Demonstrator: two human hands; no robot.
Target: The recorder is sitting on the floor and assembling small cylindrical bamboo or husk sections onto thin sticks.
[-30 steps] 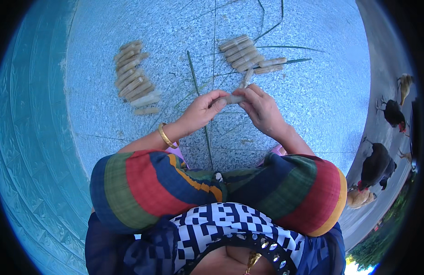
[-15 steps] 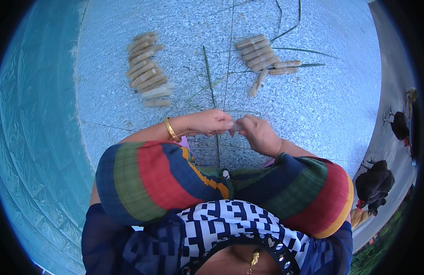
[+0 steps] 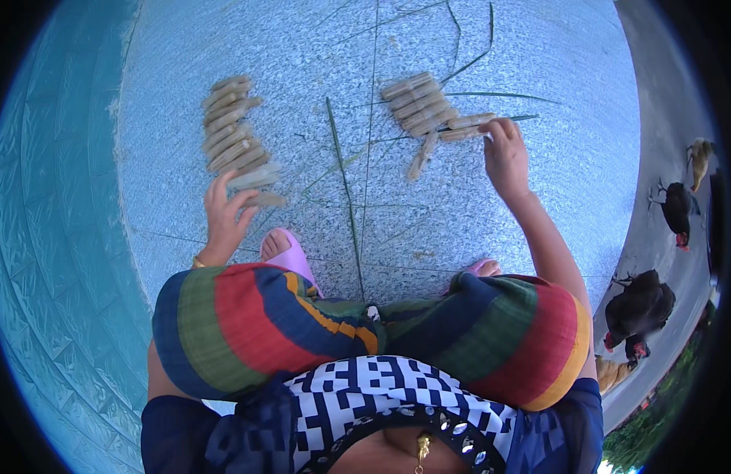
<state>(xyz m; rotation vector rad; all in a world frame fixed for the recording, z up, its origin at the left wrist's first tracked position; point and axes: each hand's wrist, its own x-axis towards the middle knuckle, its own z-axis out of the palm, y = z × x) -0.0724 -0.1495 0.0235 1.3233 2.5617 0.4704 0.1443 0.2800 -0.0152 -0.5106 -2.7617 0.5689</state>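
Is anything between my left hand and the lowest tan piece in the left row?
Nothing visible; your left hand is right at that tan piece, and the pale piece lies beyond it, not between.

You have bright, diffuse light on the granite floor [image 3: 428,229], with a cool blue cast and faint, soft-edged shadows. Beyond the floor's left edge, the teal plastic sheeting [image 3: 57,237] throws back thin streaks of glare along its creases. Past the right edge, the paved ground [image 3: 665,134] looks duller, and the black hen [image 3: 640,306] loses feather detail in its darkness. A patch below the foliage [image 3: 657,411] is blown out to white. Your fisheye bows both floor edges and ends in a black, blue-fringed rim. Fine texture on the tan sticks [image 3: 419,103] looks smeared.
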